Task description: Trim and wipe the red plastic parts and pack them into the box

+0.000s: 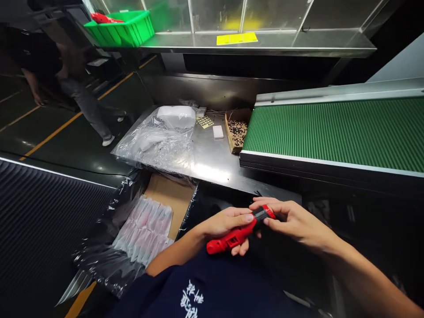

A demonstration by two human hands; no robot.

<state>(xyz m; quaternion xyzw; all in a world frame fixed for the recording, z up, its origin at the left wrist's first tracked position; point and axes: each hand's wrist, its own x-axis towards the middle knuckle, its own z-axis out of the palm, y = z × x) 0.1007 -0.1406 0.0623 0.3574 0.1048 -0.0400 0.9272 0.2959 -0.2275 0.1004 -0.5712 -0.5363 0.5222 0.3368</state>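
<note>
A red tool body (222, 244) with a black neck and a red ring at its upper end is held in front of my chest. My left hand (230, 223) is wrapped round the red body, its thumb lying on top and fingertips showing underneath. At the black neck and red ring, my right hand (285, 218) pinches the end between thumb and fingers. Some thin dark strands stick up just behind the right fingertips; what they belong to is hidden.
A metal bench (212, 163) holds plastic bags (165, 137), a white block (218, 131) and a cardboard box (234, 143) of small black parts. Green conveyor (334, 132) at right; lined carton (168, 190) of wrapped items at lower left. Green bin (132, 31) on the shelf. A person (43, 57) stands far left.
</note>
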